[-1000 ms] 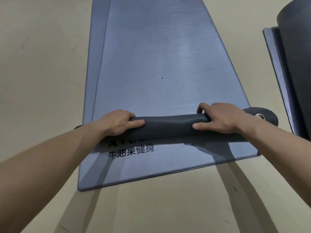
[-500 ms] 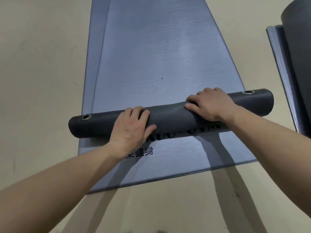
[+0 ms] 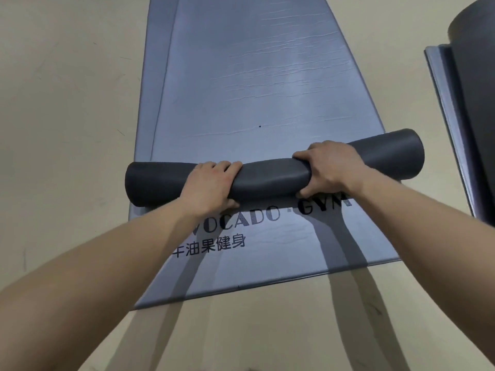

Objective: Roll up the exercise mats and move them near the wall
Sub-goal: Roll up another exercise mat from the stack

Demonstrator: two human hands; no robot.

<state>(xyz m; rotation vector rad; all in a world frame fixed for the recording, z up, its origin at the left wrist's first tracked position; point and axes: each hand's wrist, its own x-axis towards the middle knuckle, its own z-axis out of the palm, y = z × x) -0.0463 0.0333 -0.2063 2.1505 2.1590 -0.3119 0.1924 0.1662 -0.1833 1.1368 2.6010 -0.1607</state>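
A grey-blue exercise mat [image 3: 254, 76] lies flat on the floor and stretches away from me. On top of it a second mat is partly rolled into a dark grey roll [image 3: 270, 175] lying crosswise. My left hand [image 3: 211, 186] grips the roll left of its middle, fingers over the top and thumb under the near side. My right hand [image 3: 329, 167] grips it right of the middle in the same way. Black lettering "AVOCADO GYM" [image 3: 267, 215] shows on the flat mat just in front of the roll.
A beige floor [image 3: 67, 116] surrounds the mats. At the right edge lies another flat mat [image 3: 450, 124] with a big dark grey roll [image 3: 479, 62] on it, only partly in view.
The roll has moved away from me and grown thicker, uncovering more of the lettering. Both hands have shifted their hold on it, and the metal eyelets at its ends no longer show.
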